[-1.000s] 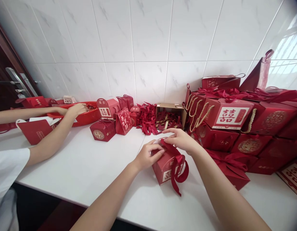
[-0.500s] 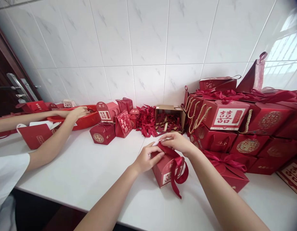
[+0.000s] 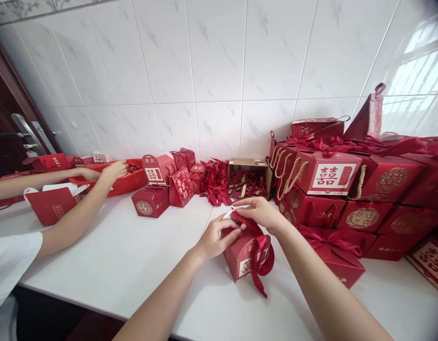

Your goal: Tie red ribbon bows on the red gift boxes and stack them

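A small red gift box (image 3: 238, 253) with a white character label stands on the white table in front of me. A dark red ribbon (image 3: 262, 263) runs over its top and hangs down in loops at the near side. My left hand (image 3: 219, 238) is closed at the box's top left edge, thumb and fingers on the box top and ribbon. My right hand (image 3: 259, 214) reaches over from the right with its fingers closed on the ribbon at the far end of the top. Part of a white flap shows there, and the fingertips partly hide the ribbon.
Stacked red gift boxes (image 3: 335, 175) stand at right. Behind are an open carton (image 3: 250, 162) of ribbon strips and a heap of red ribbons (image 3: 216, 182). Finished-looking boxes (image 3: 151, 201) sit left of them. A co-worker's hands (image 3: 114, 171) reach into a red basin (image 3: 129, 183).
The view has tilted up slightly. My fingers have shifted a little on the ribbon and box top. The co-worker's hand has drawn back slightly in the basin.
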Motion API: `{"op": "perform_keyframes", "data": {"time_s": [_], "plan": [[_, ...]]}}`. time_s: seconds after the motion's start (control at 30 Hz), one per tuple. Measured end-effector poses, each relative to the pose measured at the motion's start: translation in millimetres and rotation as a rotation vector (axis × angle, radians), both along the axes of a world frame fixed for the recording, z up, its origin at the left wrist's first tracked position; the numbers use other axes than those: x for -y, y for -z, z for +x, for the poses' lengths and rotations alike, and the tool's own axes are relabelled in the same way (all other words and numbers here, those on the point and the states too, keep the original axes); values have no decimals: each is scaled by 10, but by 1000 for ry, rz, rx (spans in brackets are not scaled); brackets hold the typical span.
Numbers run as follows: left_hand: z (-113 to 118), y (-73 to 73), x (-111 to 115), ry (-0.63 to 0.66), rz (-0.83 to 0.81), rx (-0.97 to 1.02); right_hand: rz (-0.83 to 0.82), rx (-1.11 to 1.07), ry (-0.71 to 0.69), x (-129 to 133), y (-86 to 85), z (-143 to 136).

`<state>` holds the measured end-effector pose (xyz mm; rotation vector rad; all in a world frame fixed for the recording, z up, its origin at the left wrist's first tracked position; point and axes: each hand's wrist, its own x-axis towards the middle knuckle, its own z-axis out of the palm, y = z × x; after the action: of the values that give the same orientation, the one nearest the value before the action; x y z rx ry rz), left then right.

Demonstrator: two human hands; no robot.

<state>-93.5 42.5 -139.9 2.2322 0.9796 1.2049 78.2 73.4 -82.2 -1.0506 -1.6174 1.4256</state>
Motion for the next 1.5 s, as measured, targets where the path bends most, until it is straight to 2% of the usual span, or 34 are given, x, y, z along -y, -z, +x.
{"op": "perform_keyframes", "data": {"time_s": [0.33, 0.67, 0.77, 0.93, 1.07, 1.17, 1.23, 1.33, 1.43, 1.5], "plan": [[-21, -5, 6, -31, 1, -32, -49, -21, -63, -31, 40, -6], [-14, -9, 0, -8, 8, -38, 19, 116, -37, 80, -31, -43], [-12, -4, 5, 12, 15, -41, 98, 205, 16, 135, -61, -49], [-9, 11, 4, -4, 23, -43, 303, 399, 205, 174, -113, 9], [16, -99, 67, -33, 26, -88, 407, 476, 316, 186, -215, 99], [70, -222, 260, -94, -27, -259, 461, 358, 329, 296, -385, 195], [114, -260, 476, -176, -77, -349, 501, 147, 294, 433, -526, 270], [154, -242, 867, -307, -98, -417, 584, -232, 231, 654, -701, 377], [147, -240, 1167, -347, 77, -427, 641, -481, 172, 791, -769, 418], [147, -304, 1229, -417, 243, -305, 638, -541, 145, 838, -766, 384]]}}
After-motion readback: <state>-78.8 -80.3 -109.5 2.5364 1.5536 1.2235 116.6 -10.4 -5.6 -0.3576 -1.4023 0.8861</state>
